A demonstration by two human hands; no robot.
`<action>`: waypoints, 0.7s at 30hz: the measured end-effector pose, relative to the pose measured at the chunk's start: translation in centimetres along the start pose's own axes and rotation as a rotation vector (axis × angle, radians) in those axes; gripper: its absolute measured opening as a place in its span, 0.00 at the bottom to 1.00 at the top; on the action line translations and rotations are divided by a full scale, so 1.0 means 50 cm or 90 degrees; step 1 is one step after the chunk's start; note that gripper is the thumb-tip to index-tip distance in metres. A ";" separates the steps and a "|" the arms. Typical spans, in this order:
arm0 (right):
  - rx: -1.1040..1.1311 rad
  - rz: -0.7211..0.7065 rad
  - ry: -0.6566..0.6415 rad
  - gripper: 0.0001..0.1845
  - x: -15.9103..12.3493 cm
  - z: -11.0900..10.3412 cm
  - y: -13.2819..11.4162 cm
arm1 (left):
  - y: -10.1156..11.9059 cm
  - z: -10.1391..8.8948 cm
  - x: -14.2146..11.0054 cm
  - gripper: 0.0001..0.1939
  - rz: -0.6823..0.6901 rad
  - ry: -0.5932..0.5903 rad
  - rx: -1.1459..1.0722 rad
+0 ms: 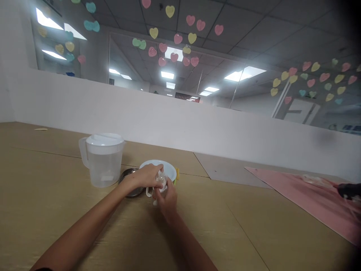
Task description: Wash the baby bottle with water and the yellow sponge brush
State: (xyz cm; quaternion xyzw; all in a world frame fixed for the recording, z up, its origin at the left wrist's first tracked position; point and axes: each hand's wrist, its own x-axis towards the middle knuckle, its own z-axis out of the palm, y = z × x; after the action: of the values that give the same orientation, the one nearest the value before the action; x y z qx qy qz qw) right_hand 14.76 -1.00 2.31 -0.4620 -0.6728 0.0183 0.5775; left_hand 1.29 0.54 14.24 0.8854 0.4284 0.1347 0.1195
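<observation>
My left hand (pixel 149 175) reaches in from the left with its fingers closed over the top of a small clear container (pixel 161 180). My right hand (pixel 168 197) grips the same container from the right and below, so most of it is hidden. White parts stick out under the hands, among them a curved hook-like piece (pixel 148 192); I cannot tell what they belong to. Just behind the hands sits a pale blue-white basin (pixel 166 168), with something yellow and green at its right edge. A shiny round metal dish (pixel 127 174) lies partly under my left wrist.
A translucent lidded pitcher (pixel 104 163) holding clear liquid stands on the tan tabletop (pixel 70 210), left of the dish. Pink sheeting (pixel 304 195) with a black object (pixel 348 191) lies at the right. A low white wall (pixel 175 122) with glass above closes off the back.
</observation>
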 end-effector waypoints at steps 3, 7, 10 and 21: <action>-0.030 -0.034 -0.019 0.21 0.000 0.001 0.006 | 0.003 -0.001 -0.002 0.18 -0.008 0.000 0.032; -0.048 -0.017 -0.036 0.30 -0.001 0.009 0.024 | -0.018 -0.005 0.005 0.22 0.003 -0.011 -0.017; -0.060 -0.019 -0.021 0.37 -0.003 0.017 0.036 | -0.048 -0.007 0.015 0.25 0.001 -0.031 -0.099; -0.009 0.000 -0.057 0.32 0.005 0.018 0.040 | -0.018 -0.022 -0.004 0.23 0.052 0.128 -0.052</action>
State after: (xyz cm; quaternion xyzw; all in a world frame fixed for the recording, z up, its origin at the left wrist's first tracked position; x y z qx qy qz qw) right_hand 15.24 0.77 1.10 -0.4651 -0.6980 0.0343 0.5434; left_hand 0.14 1.02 14.97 0.8786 0.3960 0.2449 0.1061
